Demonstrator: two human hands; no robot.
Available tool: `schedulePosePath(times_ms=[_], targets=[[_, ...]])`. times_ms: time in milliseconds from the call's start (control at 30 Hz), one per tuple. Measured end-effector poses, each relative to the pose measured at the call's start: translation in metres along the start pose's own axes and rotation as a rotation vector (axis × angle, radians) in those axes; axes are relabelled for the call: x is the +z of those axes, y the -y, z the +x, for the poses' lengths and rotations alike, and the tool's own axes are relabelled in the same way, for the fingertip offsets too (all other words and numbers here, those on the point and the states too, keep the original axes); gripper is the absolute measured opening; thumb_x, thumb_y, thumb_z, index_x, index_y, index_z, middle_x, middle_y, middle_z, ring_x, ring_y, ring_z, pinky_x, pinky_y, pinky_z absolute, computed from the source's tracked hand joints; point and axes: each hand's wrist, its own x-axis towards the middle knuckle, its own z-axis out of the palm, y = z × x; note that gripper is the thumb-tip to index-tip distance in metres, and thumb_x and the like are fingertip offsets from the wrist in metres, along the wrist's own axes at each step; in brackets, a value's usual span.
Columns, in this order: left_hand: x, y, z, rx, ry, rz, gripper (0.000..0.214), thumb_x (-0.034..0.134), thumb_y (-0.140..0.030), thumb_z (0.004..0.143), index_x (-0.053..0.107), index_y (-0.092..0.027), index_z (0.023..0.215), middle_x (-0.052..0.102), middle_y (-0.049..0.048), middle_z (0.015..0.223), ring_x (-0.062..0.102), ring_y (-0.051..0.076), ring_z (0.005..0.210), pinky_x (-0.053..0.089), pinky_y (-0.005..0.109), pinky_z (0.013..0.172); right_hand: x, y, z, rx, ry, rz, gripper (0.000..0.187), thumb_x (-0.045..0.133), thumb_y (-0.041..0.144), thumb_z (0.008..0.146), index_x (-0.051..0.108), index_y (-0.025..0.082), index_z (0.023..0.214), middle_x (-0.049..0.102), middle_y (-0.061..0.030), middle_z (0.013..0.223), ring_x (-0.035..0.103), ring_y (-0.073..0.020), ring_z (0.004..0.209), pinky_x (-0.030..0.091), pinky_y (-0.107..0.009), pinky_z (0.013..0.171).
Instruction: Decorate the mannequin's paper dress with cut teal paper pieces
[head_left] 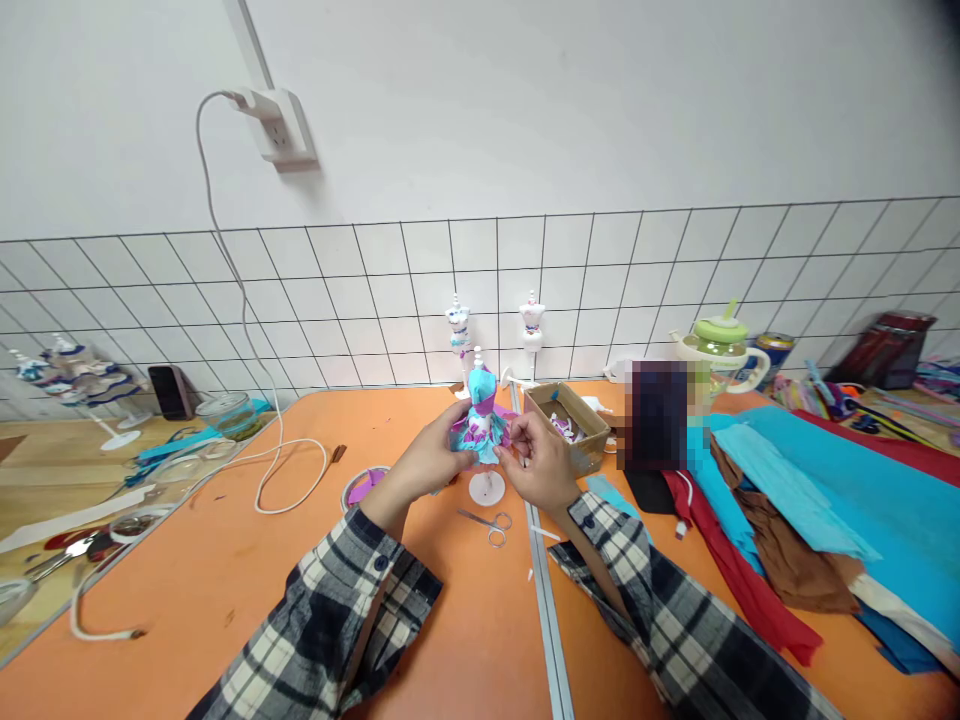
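A small white dress form [478, 358] on a round white base [487, 488] stands upright between my hands. It wears a miniature dress [482, 405] in turquoise and purple with a ruffled skirt. My left hand [439, 450] grips the skirt from the left side, thumb in front. On the right, my right hand [536, 460] pinches the skirt's lower edge between thumb and fingertips; whether a tiny piece is also in that pinch cannot be made out. Just in front of the base lie small scissors [491, 524], blades pointing left.
Two more dress forms [458, 325] stand at the tiled wall. A cardboard box [592, 430] of scraps sits right of my hands, a round dish [352, 485] left. Fabric sheets [840, 480], a blurred-out dark device [658, 415] and a jug [720, 350] occupy the right; a white cable [259, 480] trails left.
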Motion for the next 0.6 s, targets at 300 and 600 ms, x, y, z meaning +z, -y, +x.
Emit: schedulePosePath(times_ms=[300, 600], targets=[[0.001, -0.002, 0.0, -0.024, 0.012, -0.007, 0.068, 0.059, -0.01, 0.07, 0.043, -0.022, 0.134, 0.059, 0.0097, 0.122, 0.062, 0.021, 0.089, 0.051, 0.032, 0.071, 0.002, -0.01, -0.001, -0.056, 0.067, -0.032, 0.017, 0.064, 0.029, 0.077, 0.048, 0.022, 0.076, 0.054, 0.0042, 0.066, 0.05, -0.0124, 0.059, 0.036, -0.024, 0.058], [-0.001, -0.003, -0.001, -0.005, 0.061, 0.021, 0.073, 0.06, -0.007, 0.066, 0.042, -0.022, 0.136, 0.062, 0.0088, 0.118, 0.062, 0.023, 0.089, 0.051, 0.034, 0.072, -0.007, -0.016, 0.0, -0.168, 0.077, -0.008, 0.004, 0.056, 0.019, 0.079, 0.055, 0.021, 0.082, 0.056, 0.0013, 0.074, 0.053, -0.0136, 0.068, 0.038, -0.025, 0.064]])
